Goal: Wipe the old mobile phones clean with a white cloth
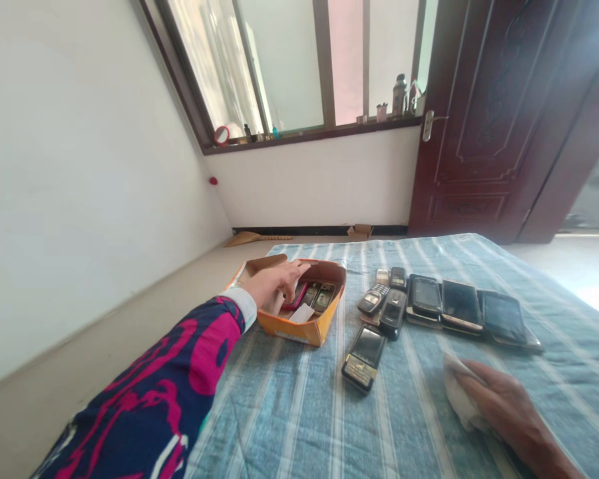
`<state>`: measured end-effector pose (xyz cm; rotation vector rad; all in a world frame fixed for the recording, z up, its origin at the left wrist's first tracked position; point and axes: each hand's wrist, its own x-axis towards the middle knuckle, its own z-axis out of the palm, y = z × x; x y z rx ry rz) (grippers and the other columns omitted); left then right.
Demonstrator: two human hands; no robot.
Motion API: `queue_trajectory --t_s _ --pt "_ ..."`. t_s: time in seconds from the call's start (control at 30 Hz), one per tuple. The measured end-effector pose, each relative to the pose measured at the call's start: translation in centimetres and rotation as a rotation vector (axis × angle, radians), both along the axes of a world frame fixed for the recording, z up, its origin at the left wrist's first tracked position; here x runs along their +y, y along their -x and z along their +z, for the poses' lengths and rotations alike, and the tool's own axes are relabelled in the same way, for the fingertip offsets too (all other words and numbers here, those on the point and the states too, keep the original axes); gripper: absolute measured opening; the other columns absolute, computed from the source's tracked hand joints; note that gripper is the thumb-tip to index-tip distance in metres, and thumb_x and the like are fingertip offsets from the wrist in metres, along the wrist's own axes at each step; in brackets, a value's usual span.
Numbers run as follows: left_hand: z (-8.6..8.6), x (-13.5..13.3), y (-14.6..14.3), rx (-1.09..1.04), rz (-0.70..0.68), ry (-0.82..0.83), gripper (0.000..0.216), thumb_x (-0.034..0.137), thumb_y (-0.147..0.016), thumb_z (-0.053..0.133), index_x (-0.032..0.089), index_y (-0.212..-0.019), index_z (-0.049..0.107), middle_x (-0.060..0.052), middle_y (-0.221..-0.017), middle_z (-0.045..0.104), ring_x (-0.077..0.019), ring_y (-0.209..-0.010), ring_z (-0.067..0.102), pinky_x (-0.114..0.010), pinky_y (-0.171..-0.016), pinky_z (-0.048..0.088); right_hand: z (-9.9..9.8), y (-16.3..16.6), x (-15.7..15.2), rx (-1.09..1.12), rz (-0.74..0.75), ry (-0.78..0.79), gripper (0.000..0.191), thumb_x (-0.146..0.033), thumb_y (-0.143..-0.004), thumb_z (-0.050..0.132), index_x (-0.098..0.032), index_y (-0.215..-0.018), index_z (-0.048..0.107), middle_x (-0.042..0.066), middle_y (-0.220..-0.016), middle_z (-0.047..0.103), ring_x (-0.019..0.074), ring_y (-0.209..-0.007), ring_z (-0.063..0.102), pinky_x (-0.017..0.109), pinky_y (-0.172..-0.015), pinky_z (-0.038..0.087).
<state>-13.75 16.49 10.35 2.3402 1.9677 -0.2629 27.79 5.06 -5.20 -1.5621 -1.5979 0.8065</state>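
We are holding our left hand (274,282) over an open orange cardboard box (295,330), its fingers loosely spread with nothing showing between them, near a magenta-edged phone (298,296) lying among others inside. Our right hand (510,398) is gripping a crumpled white cloth (458,398) in bent fingers over blue-and-white striped fabric (279,416). A black-and-gold keypad phone (363,357) is lying just before clustered small dark-and-silver phones (393,311); beyond, flat black touchscreen phones (460,304) are resting in a row.
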Motion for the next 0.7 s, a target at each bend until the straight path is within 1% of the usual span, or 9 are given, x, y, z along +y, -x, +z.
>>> queue_trajectory --t_s 0.1,0.17,0.23,0.3,0.37,0.43,0.47,0.57,0.7 --pt "1.4 -0.5 -0.9 -0.033 -0.022 0.001 0.107 0.02 -0.04 0.08 0.022 -0.139 0.039 -0.01 -0.134 0.053 -0.0324 -0.119 0.051 -0.034 -0.097 0.043 0.0 -0.4 0.3 -0.022 0.047 0.03 0.042 -0.055 -0.07 0.056 -0.025 -0.091 0.078 -0.003 -0.079 0.075 0.0224 -0.075 0.068 0.023 -0.062 0.05" --pt "2.3 -1.2 -2.3 -0.064 -0.053 -0.009 0.107 0.025 -0.044 0.081 0.022 -0.141 0.036 -0.008 -0.134 0.054 -0.0313 -0.122 0.049 -0.032 -0.099 0.042 0.0 -0.5 0.5 -0.04 0.077 0.052 0.042 -0.054 -0.069 0.057 -0.026 -0.091 0.078 -0.003 -0.076 0.074 0.0225 -0.073 0.068 0.024 -0.061 0.05" --pt "2.9 -2.3 -4.3 -0.104 -0.099 -0.007 0.108 0.031 -0.047 0.082 0.021 -0.143 0.034 -0.009 -0.135 0.052 -0.0294 -0.118 0.053 -0.03 -0.096 0.044 0.1 -0.5 0.6 -0.037 0.055 0.033 0.042 -0.053 -0.071 0.054 -0.025 -0.093 0.077 -0.002 -0.075 0.074 0.0223 -0.072 0.068 0.025 -0.062 0.049" --pt "2.8 -3.8 -7.0 -0.204 -0.21 0.002 0.108 0.033 -0.048 0.083 0.02 -0.143 0.034 -0.011 -0.135 0.05 -0.0303 -0.119 0.052 -0.033 -0.097 0.044 0.4 -0.3 0.5 -0.03 0.052 0.018 0.041 -0.051 -0.073 0.053 -0.023 -0.093 0.077 -0.002 -0.076 0.074 0.0222 -0.073 0.067 0.025 -0.064 0.049" --pt "2.1 -5.5 -10.1 -0.286 -0.341 0.043 0.11 0.034 -0.047 0.084 0.02 -0.144 0.034 -0.011 -0.131 0.052 -0.0299 -0.116 0.054 -0.034 -0.097 0.044 0.8 0.0 0.3 -0.031 0.069 0.021 0.04 -0.048 -0.074 0.053 -0.022 -0.091 0.077 -0.001 -0.074 0.073 0.0221 -0.072 0.067 0.026 -0.064 0.048" --pt "1.0 -7.2 -13.3 -0.327 -0.444 0.11 0.112 0.035 -0.046 0.085 0.018 -0.144 0.035 -0.013 -0.129 0.052 -0.0306 -0.111 0.057 -0.034 -0.093 0.047 1.3 0.2 0.3 -0.013 0.062 0.003 0.038 -0.046 -0.075 0.052 -0.02 -0.089 0.077 0.001 -0.074 0.072 0.0222 -0.072 0.066 0.026 -0.063 0.047" --pt "0.3 -7.9 -14.8 -0.322 -0.472 0.15 0.113 0.037 -0.046 0.085 0.018 -0.145 0.034 -0.014 -0.128 0.051 -0.0315 -0.111 0.057 -0.035 -0.091 0.048 1.5 0.2 0.3 -0.002 0.076 0.015 0.036 -0.044 -0.074 0.054 -0.019 -0.088 0.076 0.002 -0.074 0.072 0.0222 -0.073 0.066 0.027 -0.064 0.047" --pt "-2.0 -9.7 -18.8 -0.238 -0.521 0.239 0.119 0.039 -0.047 0.085 0.018 -0.148 0.026 -0.015 -0.123 0.05 -0.0332 -0.106 0.059 -0.036 -0.086 0.051 1.9 0.1 0.4 0.087 0.054 -0.018 0.033 -0.04 -0.075 0.054 -0.018 -0.085 0.076 0.002 -0.072 0.071 0.0206 -0.07 0.064 0.026 -0.062 0.045" --pt "-4.6 -10.7 -22.3 -0.108 -0.575 0.266 0.116 0.042 -0.048 0.083 0.021 -0.147 0.027 -0.015 -0.121 0.05 -0.0356 -0.105 0.058 -0.04 -0.085 0.051 1.9 -0.1 0.5 0.188 0.028 0.043 0.031 -0.037 -0.075 0.054 -0.015 -0.084 0.075 0.002 -0.067 0.067 0.0166 -0.062 0.057 0.024 -0.056 0.041"
